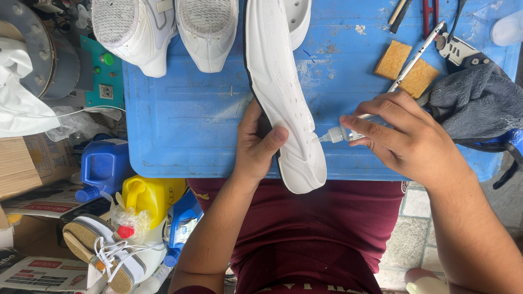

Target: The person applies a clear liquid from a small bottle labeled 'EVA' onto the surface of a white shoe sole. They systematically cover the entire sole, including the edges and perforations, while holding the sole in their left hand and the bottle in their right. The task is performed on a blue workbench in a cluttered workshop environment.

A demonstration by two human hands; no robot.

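Note:
A white shoe sole (283,92) lies lengthwise across the blue plastic work surface (190,125), its heel end hanging over the near edge. My left hand (256,144) grips the sole from the left, thumb pressed on its white top near the heel. My right hand (403,133) holds a small clear glue bottle (340,134), whose nozzle tip touches the sole's right edge.
Two white sneakers (163,27) stand at the far left of the surface. Yellow sponges (406,68), a white pen-like tool (417,54), a utility knife (457,49) and a grey cloth (476,100) lie at right. Blue and yellow jugs (128,182) and a sandal (98,253) sit lower left.

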